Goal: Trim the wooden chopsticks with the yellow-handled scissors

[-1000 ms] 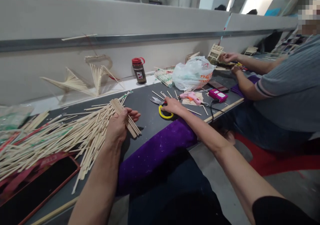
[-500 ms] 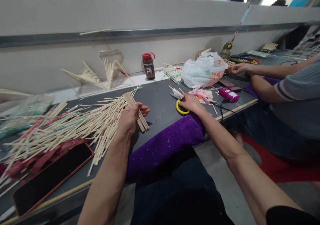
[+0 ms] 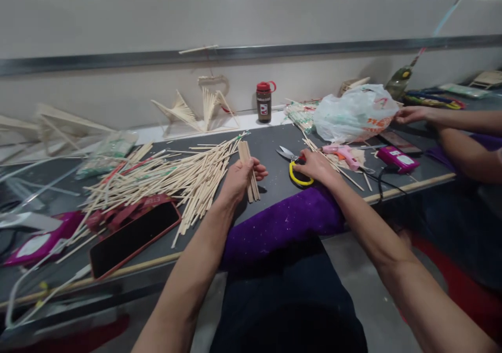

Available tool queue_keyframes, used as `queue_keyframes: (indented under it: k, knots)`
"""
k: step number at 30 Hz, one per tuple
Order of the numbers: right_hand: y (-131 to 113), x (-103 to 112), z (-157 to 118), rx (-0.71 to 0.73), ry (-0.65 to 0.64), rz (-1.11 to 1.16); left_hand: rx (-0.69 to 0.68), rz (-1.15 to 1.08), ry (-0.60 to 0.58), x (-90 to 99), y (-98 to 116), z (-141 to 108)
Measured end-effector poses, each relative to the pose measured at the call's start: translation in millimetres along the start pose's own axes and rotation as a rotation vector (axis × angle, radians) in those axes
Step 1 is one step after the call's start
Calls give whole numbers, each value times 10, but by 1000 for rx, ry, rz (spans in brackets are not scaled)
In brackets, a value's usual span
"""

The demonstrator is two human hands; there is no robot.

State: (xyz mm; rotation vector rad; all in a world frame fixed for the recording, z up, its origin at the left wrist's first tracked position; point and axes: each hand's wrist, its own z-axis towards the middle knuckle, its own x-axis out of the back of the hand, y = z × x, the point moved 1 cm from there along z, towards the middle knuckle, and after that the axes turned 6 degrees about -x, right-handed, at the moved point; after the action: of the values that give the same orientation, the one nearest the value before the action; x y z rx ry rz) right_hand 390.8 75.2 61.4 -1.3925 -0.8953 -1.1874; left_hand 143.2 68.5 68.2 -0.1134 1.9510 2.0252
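Note:
My left hand (image 3: 243, 178) is closed around a small flat bundle of thin wooden sticks (image 3: 246, 157), held upright over the dark table. A large heap of loose wooden sticks (image 3: 204, 178) lies just left of it. My right hand (image 3: 317, 166) grips the handles of a pair of scissors (image 3: 298, 173), partly yellow; the metal blades are parted and point to the far left. Some of the handle is hidden under the fingers. Beside that hand lie a pink glue gun (image 3: 345, 154) and a few sticks.
A purple cloth (image 3: 282, 222) covers the table's front edge. A phone (image 3: 133, 240) lies at left. Behind stand a red-capped bottle (image 3: 264, 102), a white plastic bag (image 3: 355, 115) and stick models (image 3: 209, 110). At right are a magenta box (image 3: 397, 159) and another person's hand (image 3: 411, 115).
The view has swung left, so everything sits farther right in the picture. The scissors' blades show more clearly now, with my right hand on the handles. My left hand keeps its hold on the sticks.

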Motion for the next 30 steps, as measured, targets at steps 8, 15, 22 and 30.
queue_keyframes:
  k: [8,15,22,30]
  knots:
    - [-289,74,-48,56,-57,-366,13,-23,9,-52,-35,-42]
    - [-818,154,282,326,-59,-255,13,-14,-92,-118,-19,-113]
    - [-1682,-291,1267,285,-60,-111,-1,-15,-116,-132,62,-207]
    - [-2007,-670,1669,325,-30,-8,-15,14,-193,-109,-25,-214]
